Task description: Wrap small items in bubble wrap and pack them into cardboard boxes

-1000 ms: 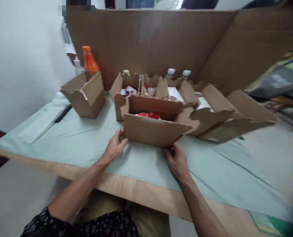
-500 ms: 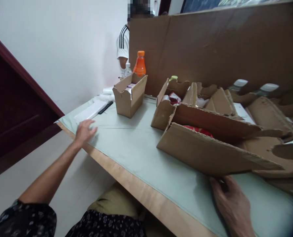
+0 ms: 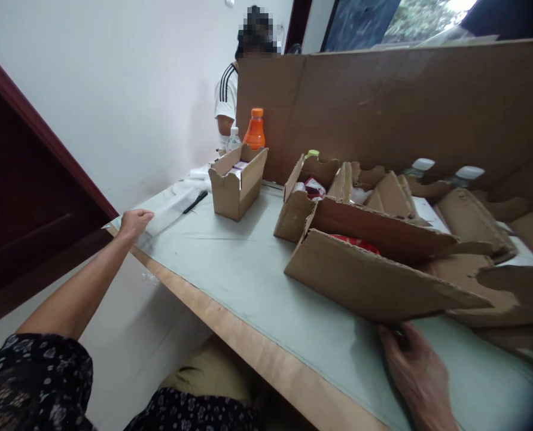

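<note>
At the table's left corner my left hand is closed, pinching the near end of a clear plastic bag that lies flat. A slim black tool lies along the bag's far end; its kind is unclear. My right hand rests low on the table against the near bottom edge of a long cardboard box. Its thumb and fingers curl around a dark spot that I cannot make out, and the fingertips are partly hidden. Something red shows inside that box.
A small cardboard box holds purple-and-white packs. Behind it stand an orange bottle and a clear bottle. More cut-open cardboard boxes line the right side. A tall cardboard panel separates me from a person.
My left hand has moved left and closed on the bag's end, from an open reach above the table. My right hand has stayed by the long box. The view has tilted up slightly.
</note>
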Demonstrator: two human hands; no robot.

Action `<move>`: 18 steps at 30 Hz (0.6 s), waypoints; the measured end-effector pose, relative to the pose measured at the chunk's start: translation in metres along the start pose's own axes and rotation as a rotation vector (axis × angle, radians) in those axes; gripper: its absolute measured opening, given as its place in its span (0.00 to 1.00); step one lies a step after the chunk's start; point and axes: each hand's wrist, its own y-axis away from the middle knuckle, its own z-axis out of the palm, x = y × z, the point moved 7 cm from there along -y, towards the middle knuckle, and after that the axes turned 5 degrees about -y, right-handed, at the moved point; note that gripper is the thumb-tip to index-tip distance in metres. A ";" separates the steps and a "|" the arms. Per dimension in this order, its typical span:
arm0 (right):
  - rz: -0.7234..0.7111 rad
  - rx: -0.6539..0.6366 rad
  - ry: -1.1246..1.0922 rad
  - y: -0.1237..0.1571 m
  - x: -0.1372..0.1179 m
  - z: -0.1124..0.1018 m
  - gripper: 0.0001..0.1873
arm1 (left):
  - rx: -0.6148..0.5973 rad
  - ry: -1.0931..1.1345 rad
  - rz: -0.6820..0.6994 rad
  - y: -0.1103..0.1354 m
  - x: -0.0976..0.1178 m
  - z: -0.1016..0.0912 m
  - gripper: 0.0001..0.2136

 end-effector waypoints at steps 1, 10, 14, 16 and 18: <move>-0.018 0.003 -0.012 -0.002 0.001 -0.001 0.24 | 0.013 0.021 0.020 0.009 0.010 -0.005 0.10; 0.060 0.015 -0.223 0.037 0.008 -0.035 0.31 | -0.451 0.296 0.313 0.215 0.107 0.068 0.11; -0.031 -0.180 -0.431 0.084 -0.026 -0.019 0.27 | -0.914 0.424 0.182 0.340 0.132 0.137 0.15; -0.036 -0.322 -0.518 0.100 -0.038 -0.004 0.28 | -1.243 0.536 0.028 0.401 0.142 0.156 0.19; -0.029 -0.357 -0.526 0.107 -0.039 0.004 0.31 | -1.444 0.618 0.017 0.440 0.154 0.156 0.20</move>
